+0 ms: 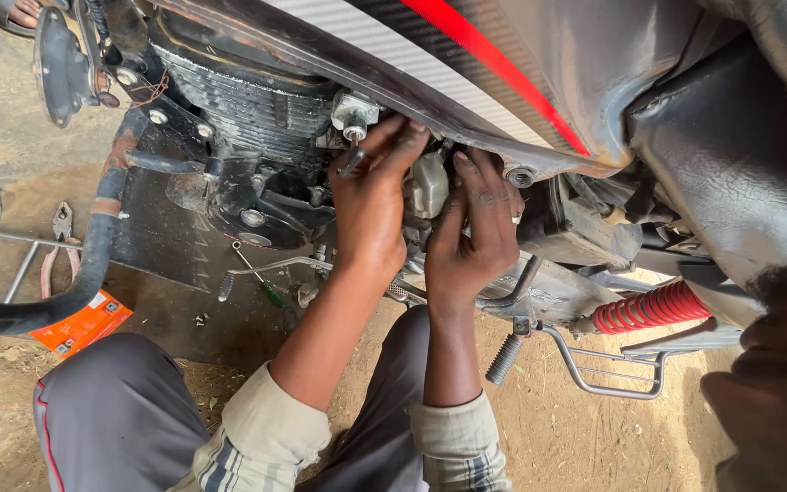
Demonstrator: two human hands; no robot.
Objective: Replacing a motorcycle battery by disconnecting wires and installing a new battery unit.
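Seen from the head: both hands up under the motorcycle's fuel tank [521,64], beside the black engine [248,118]. Left hand [371,205] pressed against a pale grey carburettor [430,185], fingers [403,141] curled over its top. Right hand [475,232], ring on one finger, cupped on the carburettor's other side, fingers gripping it. Red spring [650,308] off right; pliers [61,239] and orange packet [79,323] on the dirt floor [539,428].

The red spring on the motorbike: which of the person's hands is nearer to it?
The right hand. It grips the pale engine part, with the red spring off to its right and lower. The left hand sits on the far side of that part.
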